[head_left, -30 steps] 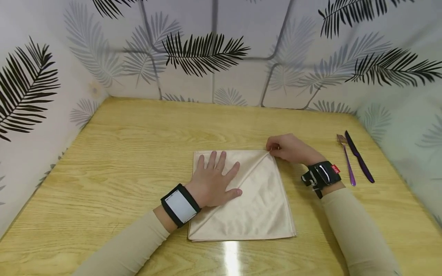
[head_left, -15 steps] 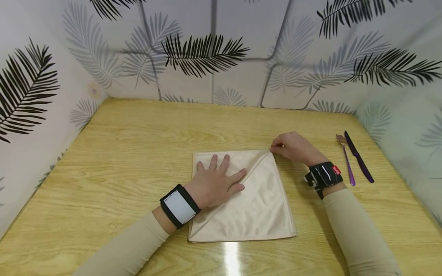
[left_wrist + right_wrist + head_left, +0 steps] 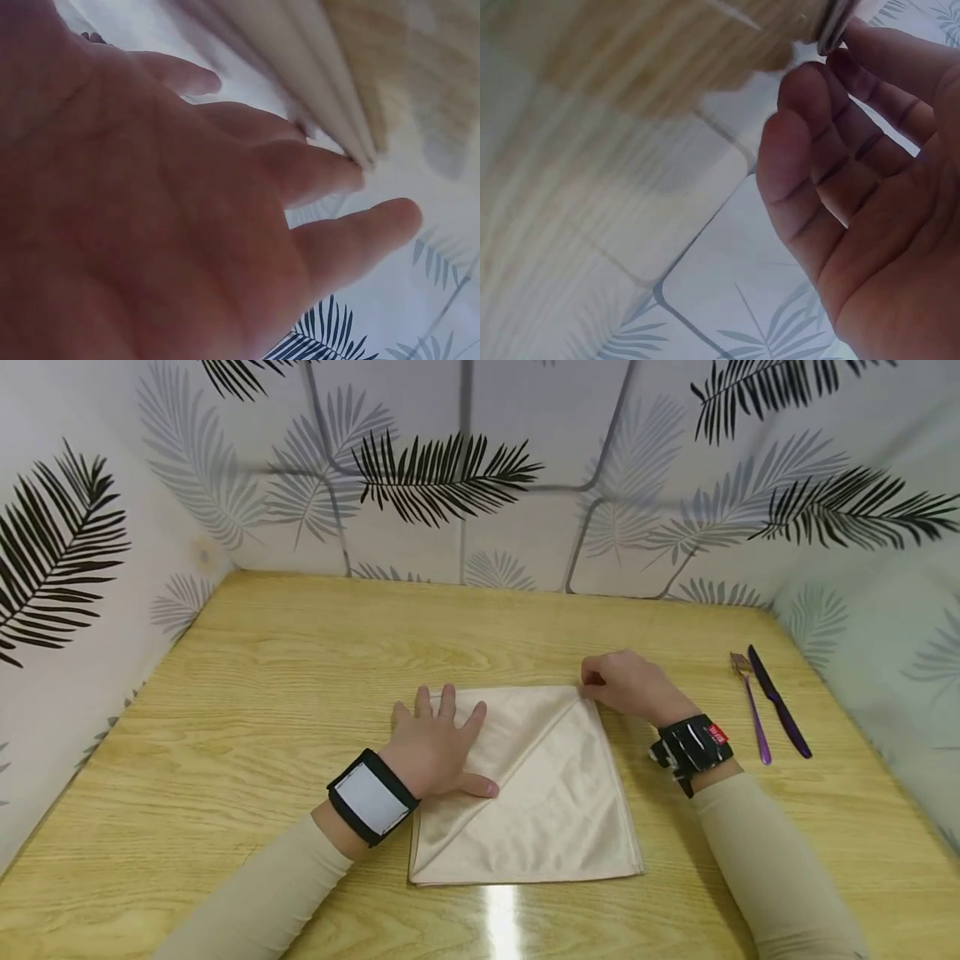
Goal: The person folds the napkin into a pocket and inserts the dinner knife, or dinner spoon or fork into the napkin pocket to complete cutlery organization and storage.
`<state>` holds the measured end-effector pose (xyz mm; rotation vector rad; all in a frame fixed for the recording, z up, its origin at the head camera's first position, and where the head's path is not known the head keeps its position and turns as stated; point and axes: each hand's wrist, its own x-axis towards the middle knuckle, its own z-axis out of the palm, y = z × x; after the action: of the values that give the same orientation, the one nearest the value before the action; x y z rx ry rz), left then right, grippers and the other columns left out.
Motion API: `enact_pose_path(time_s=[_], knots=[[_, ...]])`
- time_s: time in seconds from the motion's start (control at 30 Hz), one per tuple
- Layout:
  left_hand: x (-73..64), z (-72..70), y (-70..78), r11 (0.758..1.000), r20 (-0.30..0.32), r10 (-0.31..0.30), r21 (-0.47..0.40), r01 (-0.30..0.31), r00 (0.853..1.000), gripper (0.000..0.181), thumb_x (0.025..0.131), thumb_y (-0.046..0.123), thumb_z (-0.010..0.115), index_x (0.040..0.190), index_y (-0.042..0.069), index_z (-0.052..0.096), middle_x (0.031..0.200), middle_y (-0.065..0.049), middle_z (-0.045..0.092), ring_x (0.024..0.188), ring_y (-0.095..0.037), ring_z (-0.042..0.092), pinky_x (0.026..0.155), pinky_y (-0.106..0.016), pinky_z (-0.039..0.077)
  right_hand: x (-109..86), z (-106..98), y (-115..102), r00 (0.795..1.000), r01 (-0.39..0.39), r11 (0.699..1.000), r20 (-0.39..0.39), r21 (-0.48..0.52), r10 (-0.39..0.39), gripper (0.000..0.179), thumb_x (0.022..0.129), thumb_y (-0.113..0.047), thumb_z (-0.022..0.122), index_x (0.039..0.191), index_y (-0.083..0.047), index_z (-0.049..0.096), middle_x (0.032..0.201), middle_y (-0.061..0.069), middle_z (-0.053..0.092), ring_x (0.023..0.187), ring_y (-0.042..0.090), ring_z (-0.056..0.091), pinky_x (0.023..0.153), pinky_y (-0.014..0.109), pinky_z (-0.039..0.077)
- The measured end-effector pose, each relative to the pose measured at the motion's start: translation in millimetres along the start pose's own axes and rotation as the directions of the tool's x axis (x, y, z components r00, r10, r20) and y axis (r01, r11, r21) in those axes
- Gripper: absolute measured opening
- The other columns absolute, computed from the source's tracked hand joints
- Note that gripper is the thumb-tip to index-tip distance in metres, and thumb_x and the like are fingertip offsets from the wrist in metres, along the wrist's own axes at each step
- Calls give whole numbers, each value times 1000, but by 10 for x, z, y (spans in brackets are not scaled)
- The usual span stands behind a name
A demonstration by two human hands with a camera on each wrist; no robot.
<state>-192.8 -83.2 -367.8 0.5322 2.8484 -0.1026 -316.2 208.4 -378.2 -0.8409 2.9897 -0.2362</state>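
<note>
A cream satin cloth napkin [image 3: 555, 802] lies folded into a square on the table, with a diagonal fold line running from its near left corner to its far right corner. My left hand [image 3: 433, 752] rests on the napkin's left side, fingers spread and straight. Its layered edge [image 3: 330, 82] shows beside the fingers in the left wrist view. At the far right corner my right hand [image 3: 626, 683] pinches the napkin between thumb and fingertips; the right wrist view has the curled fingers [image 3: 802, 150] near that corner.
To the right lie a purple fork [image 3: 752, 710] and a dark purple knife [image 3: 780, 702], side by side. The wooden table [image 3: 300, 643] meets a leaf-patterned cloth backdrop [image 3: 525, 535] at its back and sides.
My left hand has slid left across the napkin toward its left edge, thumb now spread wider. The right hand has shifted only slightly and stays at the far right corner.
</note>
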Motion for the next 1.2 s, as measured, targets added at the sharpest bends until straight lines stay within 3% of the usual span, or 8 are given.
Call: enact_pose_path(time_s=[0.17, 0.37, 0.67, 0.87, 0.97, 1.07, 1.13, 1.2], knots=[[-97, 93, -55, 998, -25, 64, 20, -64, 998, 112, 79, 86, 55, 163, 19, 25, 166, -29, 19, 154, -52, 16, 114, -72, 27, -16, 47, 2, 1000, -16, 1000, 16, 10, 16, 12, 95, -20, 72, 89, -14, 63, 77, 1, 60, 68, 15, 51, 61, 29, 40], [-374, 309, -109, 989, -99, 130, 88, -121, 987, 108, 83, 87, 43, 163, 17, 23, 167, -26, 21, 156, -45, 16, 115, -69, 30, 1, 27, -14, 1000, -3, 1000, -3, 6, 3, 10, 95, -18, 71, 91, -11, 65, 81, 3, 64, 69, 16, 53, 62, 30, 42], [-632, 473, -74, 976, -226, 124, 205, -78, 966, 121, 75, 96, 33, 160, 10, 30, 164, -27, 27, 155, -41, 26, 115, -64, 34, 0, 9, -3, 1000, 2, 999, 19, 42, -3, 7, 96, -17, 69, 95, -11, 67, 86, 4, 67, 71, 15, 54, 65, 31, 43], [-591, 413, -110, 985, -145, 118, 145, -97, 982, 127, 73, 97, 36, 160, 6, 27, 163, -30, 26, 152, -46, 28, 115, -63, 35, -2, 29, 27, 999, 28, 997, 22, 65, -30, 6, 96, -14, 69, 96, -8, 66, 85, 5, 65, 70, 15, 52, 65, 30, 43], [-510, 309, -218, 988, -132, 144, 73, -135, 981, 114, 81, 91, 40, 151, 1, 42, 155, -32, 40, 139, -47, 48, 103, -60, 48, 0, 18, 9, 998, 36, 998, 39, 51, -38, 7, 97, -15, 67, 98, -8, 65, 86, 5, 65, 70, 15, 52, 64, 30, 43], [-331, 193, -378, 989, -228, 148, 5, -151, 962, 76, 96, 70, 47, 121, 0, 62, 127, -27, 61, 103, -37, 68, 77, -50, 59, -15, -21, -33, 996, 35, 999, 77, 26, -37, 10, 98, -18, 66, 99, -8, 65, 86, 5, 65, 70, 15, 53, 63, 30, 43], [-180, 146, -484, 991, -313, 117, -26, -132, 943, 53, 101, 54, 53, 104, 2, 63, 101, -20, 65, 75, -27, 66, 59, -41, 57, -36, -61, -72, 991, 27, 999, 129, 23, -29, 12, 99, -20, 65, 101, -8, 65, 85, 5, 64, 69, 16, 53, 62, 30, 42], [-21, 122, -571, 992, -384, 69, -68, -103, 921, 38, 103, 38, 59, 102, 0, 60, 82, -14, 61, 59, -21, 58, 48, -34, 49, -63, -112, -126, 982, 13, 1000, 187, 28, -18, 15, 100, -23, 63, 102, -8, 65, 85, 4, 64, 71, 15, 54, 63, 29, 42]])
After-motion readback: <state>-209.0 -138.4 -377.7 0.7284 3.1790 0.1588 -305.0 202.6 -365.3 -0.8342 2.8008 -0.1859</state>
